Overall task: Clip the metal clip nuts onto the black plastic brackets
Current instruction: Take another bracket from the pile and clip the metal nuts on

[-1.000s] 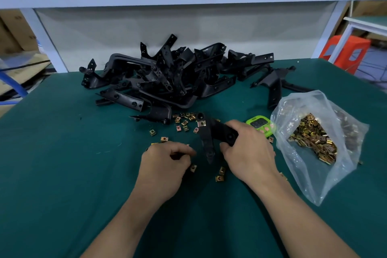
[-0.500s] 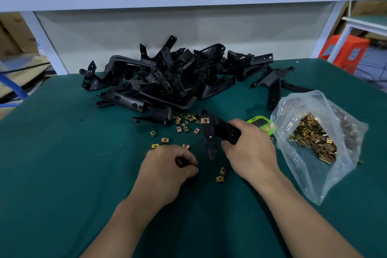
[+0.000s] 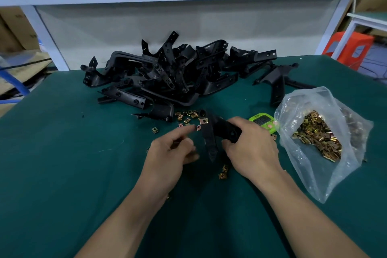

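Black bracket at mid green table, gold clip nut on its top end | gripped by right hand, fingers curled round | left hand blurry, one finger out, hold unclear | was curled low before, now lifted | loose clip nuts just behind, bracket pile farther back | bag of clip nuts right, beside green timer, writing too small to read
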The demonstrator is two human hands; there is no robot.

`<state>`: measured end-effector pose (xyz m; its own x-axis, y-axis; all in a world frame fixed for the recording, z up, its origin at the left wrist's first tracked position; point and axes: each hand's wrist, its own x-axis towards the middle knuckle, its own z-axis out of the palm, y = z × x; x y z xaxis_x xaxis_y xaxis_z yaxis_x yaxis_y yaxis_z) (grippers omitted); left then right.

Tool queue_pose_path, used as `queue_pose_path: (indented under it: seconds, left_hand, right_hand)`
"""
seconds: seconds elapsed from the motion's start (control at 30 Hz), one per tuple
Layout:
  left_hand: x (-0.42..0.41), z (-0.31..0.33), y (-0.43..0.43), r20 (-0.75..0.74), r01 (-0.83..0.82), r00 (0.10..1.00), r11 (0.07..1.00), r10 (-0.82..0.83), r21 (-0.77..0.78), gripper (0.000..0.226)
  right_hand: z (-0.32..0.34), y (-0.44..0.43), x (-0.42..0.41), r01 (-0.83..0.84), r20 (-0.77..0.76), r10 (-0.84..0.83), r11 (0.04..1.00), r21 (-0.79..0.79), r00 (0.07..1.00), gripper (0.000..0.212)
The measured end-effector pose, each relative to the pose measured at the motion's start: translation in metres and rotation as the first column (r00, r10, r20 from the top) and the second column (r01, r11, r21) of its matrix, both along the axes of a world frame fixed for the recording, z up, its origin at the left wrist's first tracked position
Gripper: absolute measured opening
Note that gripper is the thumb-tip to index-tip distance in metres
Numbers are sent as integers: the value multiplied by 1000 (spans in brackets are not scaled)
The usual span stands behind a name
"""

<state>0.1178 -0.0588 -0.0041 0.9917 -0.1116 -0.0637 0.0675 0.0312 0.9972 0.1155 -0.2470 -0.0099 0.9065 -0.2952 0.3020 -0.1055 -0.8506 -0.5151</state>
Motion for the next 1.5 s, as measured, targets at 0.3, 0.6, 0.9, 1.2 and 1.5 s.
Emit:
queue_pose_path:
  seconds: [0.3, 0.6, 0.9, 1.2, 1.5]
  left_hand:
    - [-1, -5, -1, 3, 45, 999, 999, -45, -5, 28]
    - [2, -7, 3, -109, 50, 992, 984, -69, -169, 24]
    - [3, -7, 4, -176, 5, 983, 977, -44, -214, 25]
    - [1, -6, 2, -195, -29, 981, 973, -17, -228, 23]
    - [1, -2, 2, -171, -16, 985, 980, -19, -201, 21]
  right_hand:
    - [2, 1, -1, -62, -12, 63, 996, 63, 998, 27]
    - [6, 4, -2, -99, -26, 102, 990, 98, 994, 35]
    - [6, 5, -3, -100, 5, 100, 985, 142, 995, 30]
    - [7, 6, -4, -72, 4, 73, 988, 137, 997, 30]
    - [9, 9, -5, -80, -26, 82, 993, 82, 996, 31]
